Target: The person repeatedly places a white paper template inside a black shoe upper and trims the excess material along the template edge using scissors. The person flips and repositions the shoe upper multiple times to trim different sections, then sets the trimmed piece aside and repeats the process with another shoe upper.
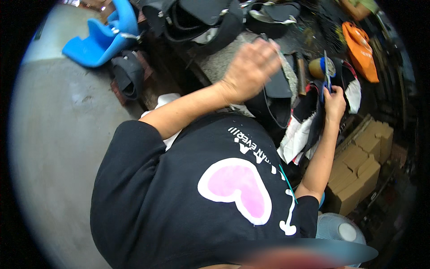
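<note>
My right hand (335, 104) is closed round the blue handles of a pair of scissors (327, 74), whose blades point away from me. My left hand (253, 67) is raised over the bench, beside a flat dark grey piece (278, 85). Motion smears its fingers, so I cannot make out whether it holds anything. Under that piece is a black item with a thin looped edge (268, 110). White and black cloth (296, 136) with red edging hangs between my body and my right arm.
A tool with a wooden handle (301, 76) and a jar (317, 68) lie near the scissors. Black strapped pieces (197, 20) are piled at the far side. An orange bag (360, 51), cardboard boxes (358, 175) and a fan (342, 228) are on the right; a blue plastic object (101, 42) is far left.
</note>
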Tool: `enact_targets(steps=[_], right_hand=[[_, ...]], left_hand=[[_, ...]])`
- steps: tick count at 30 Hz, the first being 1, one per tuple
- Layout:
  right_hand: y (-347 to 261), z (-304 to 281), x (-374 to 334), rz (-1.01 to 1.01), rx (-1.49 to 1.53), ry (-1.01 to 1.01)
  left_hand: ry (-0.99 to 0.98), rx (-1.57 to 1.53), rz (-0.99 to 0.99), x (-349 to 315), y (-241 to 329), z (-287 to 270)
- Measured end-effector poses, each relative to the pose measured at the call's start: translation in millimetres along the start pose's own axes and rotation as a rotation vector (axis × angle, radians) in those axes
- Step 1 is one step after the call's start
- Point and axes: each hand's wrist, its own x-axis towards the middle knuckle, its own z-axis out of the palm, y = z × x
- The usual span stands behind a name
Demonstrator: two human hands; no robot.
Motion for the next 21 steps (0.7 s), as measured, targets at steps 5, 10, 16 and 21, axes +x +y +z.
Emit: enact_targets(steps=[5, 10, 16, 21], right_hand=[[13, 9, 8, -0.107, -0.041, 0.041], [19, 11, 17, -0.150, 0.005, -0.022], [28, 13, 26, -0.130, -0.014, -0.060], [41, 21, 36, -0.136, -0.015, -0.102]], left_hand=[[-0.844, -0.643, 0.182, -15, 49, -6], [-0.697, -0.461, 0.015, -11, 43, -28], [-0.741, -0.406, -0.153, 7, 16, -145], [-0.718, -0.161, -0.474, -43, -43, -235]])
